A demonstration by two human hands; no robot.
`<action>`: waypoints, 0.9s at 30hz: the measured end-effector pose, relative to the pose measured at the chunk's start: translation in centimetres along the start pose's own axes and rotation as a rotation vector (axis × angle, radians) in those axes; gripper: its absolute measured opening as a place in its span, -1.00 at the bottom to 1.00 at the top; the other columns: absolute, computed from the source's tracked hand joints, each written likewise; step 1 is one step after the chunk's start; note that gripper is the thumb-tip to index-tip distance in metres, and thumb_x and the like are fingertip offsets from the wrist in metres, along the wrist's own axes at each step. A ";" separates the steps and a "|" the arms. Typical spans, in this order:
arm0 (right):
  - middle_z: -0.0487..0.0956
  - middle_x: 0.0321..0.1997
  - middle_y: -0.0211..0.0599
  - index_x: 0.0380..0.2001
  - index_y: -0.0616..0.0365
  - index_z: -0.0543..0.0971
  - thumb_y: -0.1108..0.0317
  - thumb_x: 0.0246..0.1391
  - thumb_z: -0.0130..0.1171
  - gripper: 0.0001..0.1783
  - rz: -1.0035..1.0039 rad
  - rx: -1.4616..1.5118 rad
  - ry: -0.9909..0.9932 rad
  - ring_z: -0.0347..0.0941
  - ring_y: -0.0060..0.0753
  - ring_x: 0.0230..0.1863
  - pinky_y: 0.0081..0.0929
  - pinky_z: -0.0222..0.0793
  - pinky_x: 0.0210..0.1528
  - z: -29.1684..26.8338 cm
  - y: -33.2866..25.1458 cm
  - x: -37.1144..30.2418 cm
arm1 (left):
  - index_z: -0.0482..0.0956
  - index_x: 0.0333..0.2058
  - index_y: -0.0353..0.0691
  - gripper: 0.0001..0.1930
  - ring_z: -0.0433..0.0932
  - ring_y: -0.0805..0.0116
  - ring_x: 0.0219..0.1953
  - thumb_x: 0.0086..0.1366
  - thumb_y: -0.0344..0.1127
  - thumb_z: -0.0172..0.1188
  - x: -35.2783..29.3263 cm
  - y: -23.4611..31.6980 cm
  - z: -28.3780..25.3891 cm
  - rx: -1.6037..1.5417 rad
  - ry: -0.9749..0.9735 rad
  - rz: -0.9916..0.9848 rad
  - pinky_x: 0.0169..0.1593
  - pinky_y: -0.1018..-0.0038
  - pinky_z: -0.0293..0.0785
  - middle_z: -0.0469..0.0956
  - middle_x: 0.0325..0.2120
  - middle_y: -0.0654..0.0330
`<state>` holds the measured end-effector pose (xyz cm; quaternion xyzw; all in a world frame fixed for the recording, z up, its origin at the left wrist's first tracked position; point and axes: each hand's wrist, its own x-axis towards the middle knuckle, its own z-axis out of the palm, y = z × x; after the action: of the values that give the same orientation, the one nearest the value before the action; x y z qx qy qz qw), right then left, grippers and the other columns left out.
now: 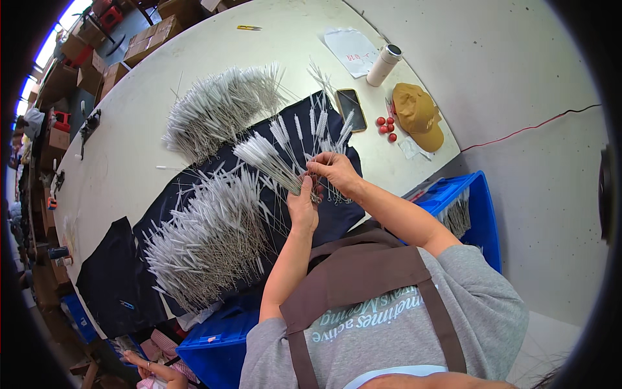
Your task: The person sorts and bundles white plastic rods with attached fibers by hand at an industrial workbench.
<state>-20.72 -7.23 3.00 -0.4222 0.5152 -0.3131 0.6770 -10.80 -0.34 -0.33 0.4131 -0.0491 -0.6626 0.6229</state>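
Observation:
My left hand (303, 209) is wrapped round the wire stems of a bundle of white-bristled straw brushes (262, 155), which fan out to the upper left. Close above it, my right hand (334, 170) has thumb and fingers pinched together at the bundle's edge; what lies between the fingertips is too small to make out. Several loose brushes (322, 123) lie on the dark cloth just beyond my right hand. To the left of my left hand is a large heap of brushes (207, 236), and a second heap (223, 107) sits farther back.
Dark cloth (152, 217) covers part of the white table (298, 48). A phone (350, 109), a bottle (384, 65), a yellow cap (416, 113) and small red fruits (386, 124) lie at right. Blue bins (483, 214) stand by the table edge. Another person's arm (155, 369) shows lower left.

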 end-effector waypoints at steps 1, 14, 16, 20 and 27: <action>0.51 -0.46 -0.37 -0.38 0.26 0.50 0.37 -0.06 0.18 -0.81 -0.001 0.001 -0.008 0.40 -0.63 -0.42 -0.66 0.33 -0.33 0.0 0.2 0.1 | 0.41 -0.25 -0.17 -0.77 0.40 0.51 -0.49 0.15 -0.25 0.14 0.0 0.0 -0.1 -0.001 0.002 0.002 -0.50 0.62 0.31 0.47 -0.42 0.31; 0.49 -0.39 -0.38 -0.29 0.24 0.49 0.30 0.01 0.08 -0.75 0.051 0.113 -0.130 0.37 -0.62 -0.41 -0.66 0.29 -0.29 2.7 0.6 0.3 | 0.41 -0.26 -0.17 -0.78 0.43 0.54 -0.51 0.19 -0.19 0.09 -0.6 1.4 -2.6 0.028 0.032 -0.012 -0.50 0.61 0.33 0.49 -0.47 0.33; 0.49 -0.39 -0.39 -0.29 0.24 0.49 0.28 0.01 0.10 -0.74 0.054 0.109 -0.124 0.37 -0.63 -0.40 -0.66 0.28 -0.28 3.0 0.8 0.4 | 0.41 -0.26 -0.17 -0.78 0.43 0.54 -0.51 0.19 -0.19 0.09 -0.7 1.7 -2.9 0.026 0.034 -0.024 -0.50 0.61 0.33 0.49 -0.47 0.33; 0.49 -0.40 -0.40 -0.30 0.25 0.49 0.24 -0.01 0.15 -0.71 0.031 0.081 -0.113 0.36 -0.62 -0.38 -0.67 0.27 -0.27 3.5 0.9 0.0 | 0.43 -0.30 -0.14 -0.80 0.40 0.54 -0.51 0.16 -0.18 0.12 -0.7 2.2 -3.4 0.044 0.024 -0.021 -0.49 0.60 0.33 0.48 -0.46 0.36; 0.51 -0.44 -0.38 -0.38 0.26 0.48 0.19 -0.06 0.19 -0.68 -0.073 -0.048 0.146 0.38 -0.57 -0.42 -0.63 0.28 -0.34 4.0 0.7 -1.0 | 0.44 -0.30 -0.18 -0.80 0.36 0.57 -0.55 0.15 -0.23 0.14 -1.0 2.7 -3.8 0.103 0.080 0.005 -0.53 0.64 0.31 0.46 -0.48 0.32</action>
<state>-17.14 -5.05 3.24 -0.4329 0.5548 -0.3552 0.6153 -6.44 1.68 -0.75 0.4707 -0.0593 -0.6404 0.6039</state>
